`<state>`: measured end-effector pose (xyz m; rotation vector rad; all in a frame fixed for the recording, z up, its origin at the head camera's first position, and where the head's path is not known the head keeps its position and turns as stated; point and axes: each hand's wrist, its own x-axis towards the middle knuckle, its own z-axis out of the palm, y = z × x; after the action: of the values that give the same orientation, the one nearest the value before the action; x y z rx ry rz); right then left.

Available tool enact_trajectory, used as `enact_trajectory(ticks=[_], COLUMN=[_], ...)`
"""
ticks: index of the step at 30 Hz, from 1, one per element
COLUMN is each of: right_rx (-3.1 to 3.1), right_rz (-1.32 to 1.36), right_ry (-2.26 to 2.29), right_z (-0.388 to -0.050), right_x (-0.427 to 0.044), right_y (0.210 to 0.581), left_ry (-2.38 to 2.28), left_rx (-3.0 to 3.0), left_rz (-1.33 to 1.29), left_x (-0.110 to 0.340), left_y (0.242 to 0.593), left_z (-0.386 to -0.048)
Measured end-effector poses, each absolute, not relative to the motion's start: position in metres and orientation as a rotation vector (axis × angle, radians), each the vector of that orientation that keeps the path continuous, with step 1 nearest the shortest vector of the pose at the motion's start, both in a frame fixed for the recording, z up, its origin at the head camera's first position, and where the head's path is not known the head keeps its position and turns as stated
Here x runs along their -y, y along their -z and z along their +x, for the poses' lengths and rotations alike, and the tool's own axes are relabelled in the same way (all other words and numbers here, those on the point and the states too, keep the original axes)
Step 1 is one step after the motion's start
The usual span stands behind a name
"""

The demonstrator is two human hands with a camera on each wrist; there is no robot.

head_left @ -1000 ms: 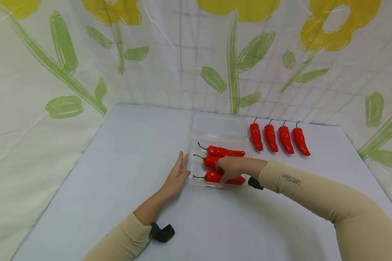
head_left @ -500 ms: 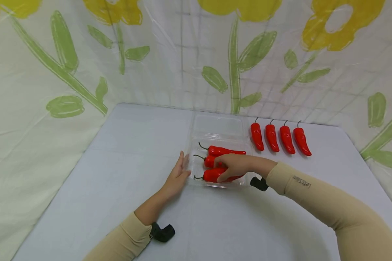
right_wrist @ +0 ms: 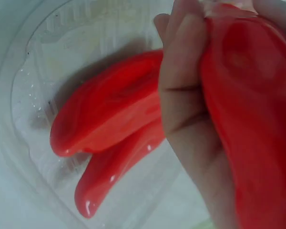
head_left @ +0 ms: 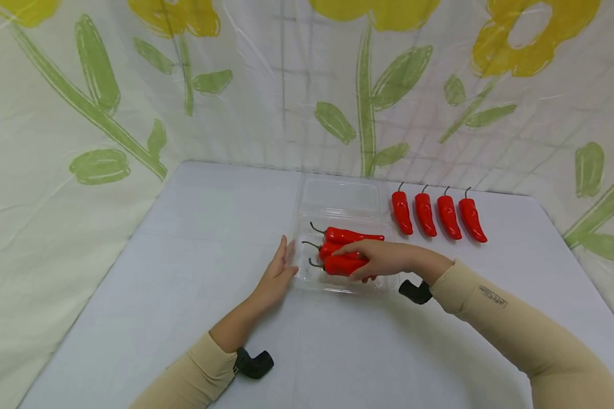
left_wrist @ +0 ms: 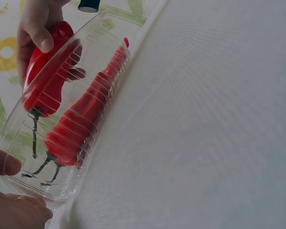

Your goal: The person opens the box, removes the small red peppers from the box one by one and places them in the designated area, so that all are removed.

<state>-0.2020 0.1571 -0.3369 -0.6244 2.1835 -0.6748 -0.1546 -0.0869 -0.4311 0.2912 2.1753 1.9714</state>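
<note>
My left hand rests against the left side of the clear plastic container, its fingers extended; the left wrist view shows it touching a corner. My right hand grips the nearest red pepper, its green stem pointing left. In the left wrist view that pepper is tilted and raised above the others. The far pepper and the middle pepper lie in the container; my right hand partly covers the middle one. The right wrist view shows their tips beside my fingers.
The container's clear lid lies folded back behind it. Several red peppers lie in a row on the table to the right, stems toward the back. A curtain with painted flowers hangs behind the table.
My right hand has shifted from the middle pepper to the nearest one and moved it slightly back and right, away from the container's front wall. The left hand has stayed in place.
</note>
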Motion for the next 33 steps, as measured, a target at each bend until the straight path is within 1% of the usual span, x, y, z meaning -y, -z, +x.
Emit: enact_trajectory(ticks=[7, 10, 20, 33], right_rx=[-2.197, -2.221, -2.259, -2.336], right_rz=[-0.554, -0.565, -0.573, -0.526], right_ry=[0.688, 0.708, 0.96, 1.377], right_z=[-0.196, -0.194, -0.188, -0.152], right_x=[-0.168, -0.171, -0.179, -0.198], right_y=[0.332, 0.331, 0.342, 0.358], left_ry=[-1.993, -2.005, -2.004, -1.982], left_rx=[-2.158, -2.145, -2.136, -2.138], left_rz=[0.306, 0.305, 0.299, 0.283], left_x=[0.087, 0.087, 0.086, 0.088], left_y=[0.43, 0.43, 0.429, 0.431], left_z=[-0.155, -0.155, -0.154, -0.156])
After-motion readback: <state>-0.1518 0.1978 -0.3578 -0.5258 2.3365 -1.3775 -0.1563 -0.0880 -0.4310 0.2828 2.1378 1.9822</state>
